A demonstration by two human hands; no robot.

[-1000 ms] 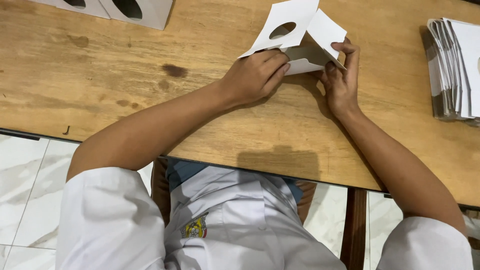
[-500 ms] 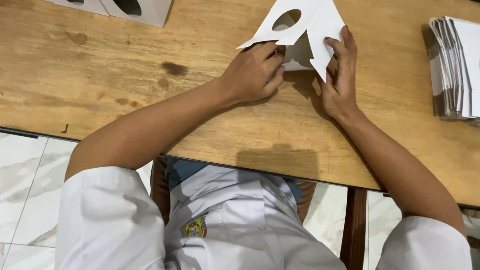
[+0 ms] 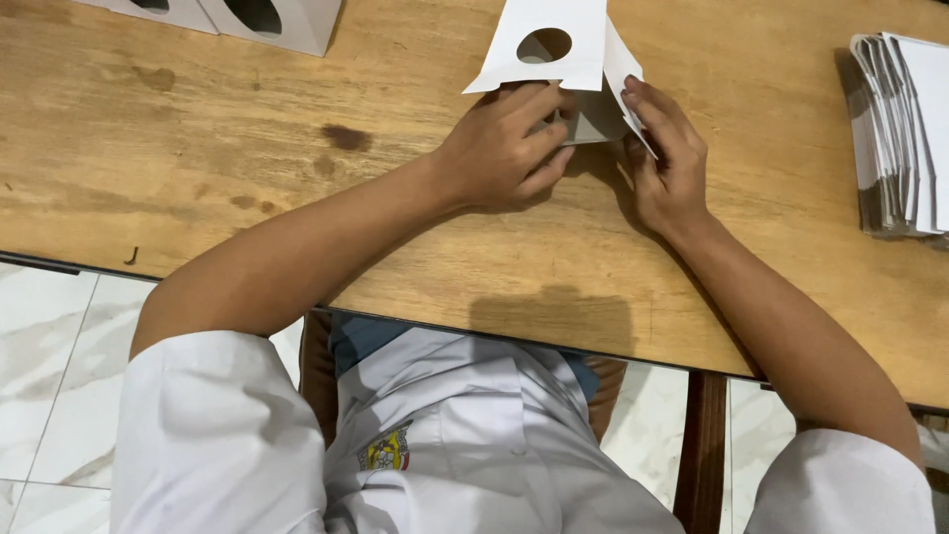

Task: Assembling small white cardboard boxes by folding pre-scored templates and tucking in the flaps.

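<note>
Here, at the bottom of the frame, the person's white shirt (image 3: 445, 445) is filling the near edge, and both bare forearms are reaching up across the wooden table (image 3: 198, 168) toward the upper middle of the picture. The left hand (image 3: 504, 148) is lying knuckles up, its fingers curling closed over the lower edge of a white cardboard blank (image 3: 583, 74) with an oval cut-out. The right hand (image 3: 667, 163) is resting just beside it with its fingers half closed, the fingertips pinching the blank's right flap where it is standing up at an angle. The blank itself is sitting on the table at the top centre, partly raised between the two hands. Judging by the tilted flap, the folding step seems to be under way; the next move would likely call for firm pressure along the crease while the other hand is steadying the panel. Farther off, a stack of flat blanks (image 3: 905, 138) is lying at the right edge, and folded white boxes (image 3: 267, 20) with dark openings are standing in the upper left corner.
</note>
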